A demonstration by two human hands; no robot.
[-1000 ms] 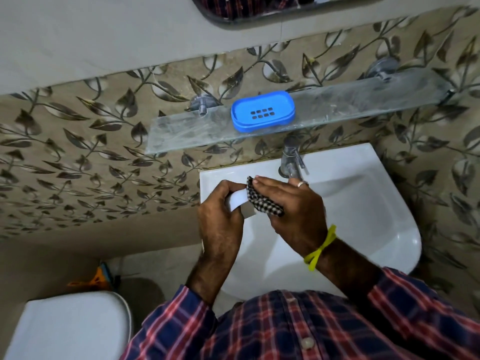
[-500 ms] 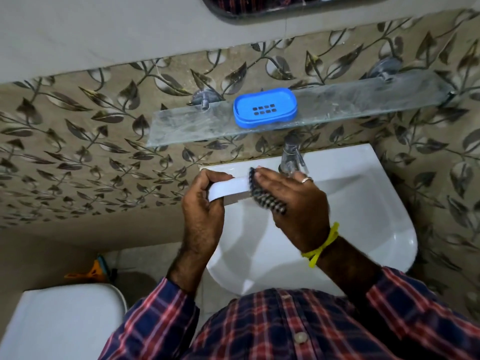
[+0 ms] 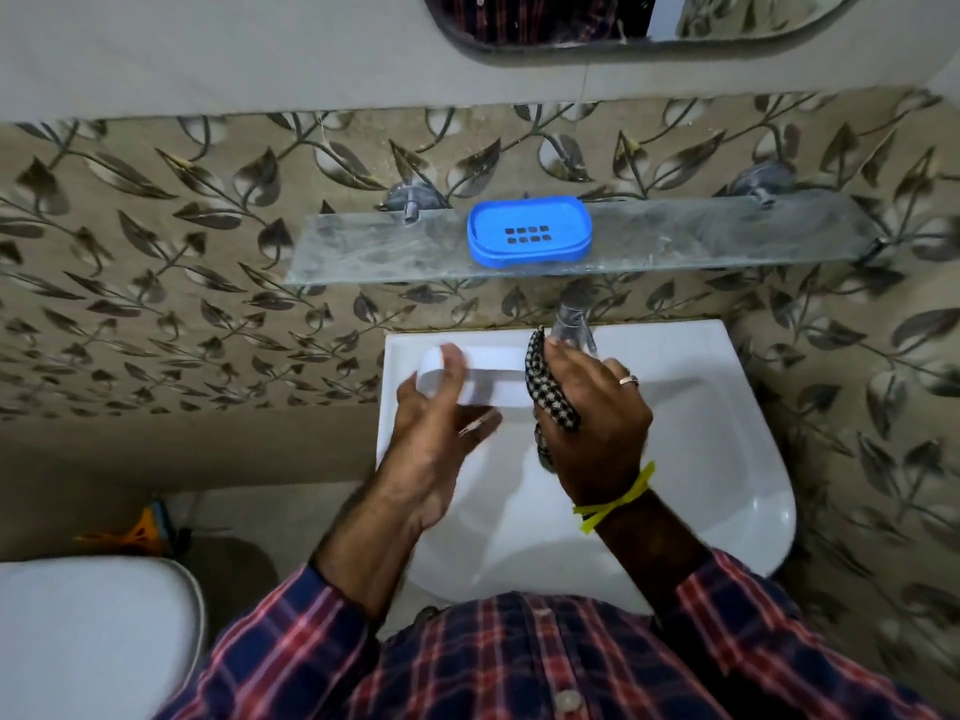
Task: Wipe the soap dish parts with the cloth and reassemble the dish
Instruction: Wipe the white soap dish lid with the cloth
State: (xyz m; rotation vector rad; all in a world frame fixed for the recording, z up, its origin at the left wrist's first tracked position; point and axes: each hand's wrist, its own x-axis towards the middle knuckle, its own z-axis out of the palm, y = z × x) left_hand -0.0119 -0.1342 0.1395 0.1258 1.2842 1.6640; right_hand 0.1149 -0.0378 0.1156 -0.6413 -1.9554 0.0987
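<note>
My left hand point(image 3: 434, 433) holds a white oval soap dish base point(image 3: 485, 379) by its left end, above the back of the basin. My right hand point(image 3: 592, 423) grips a black-and-white checked cloth point(image 3: 548, 392) and presses it against the right end of the white base. A blue slotted soap dish tray point(image 3: 530, 236) lies by itself on the glass shelf point(image 3: 701, 236), above and behind both hands.
A white wash basin point(image 3: 727, 449) sits under my hands, with a metal tap point(image 3: 571, 319) just behind the cloth. A white toilet lid point(image 3: 88, 636) is at the lower left. A mirror point(image 3: 623, 18) hangs above the leaf-patterned wall tiles.
Both hands have lifted up and away from my body toward the tap. More of the white base now shows between them, and the cloth has slid to its right end.
</note>
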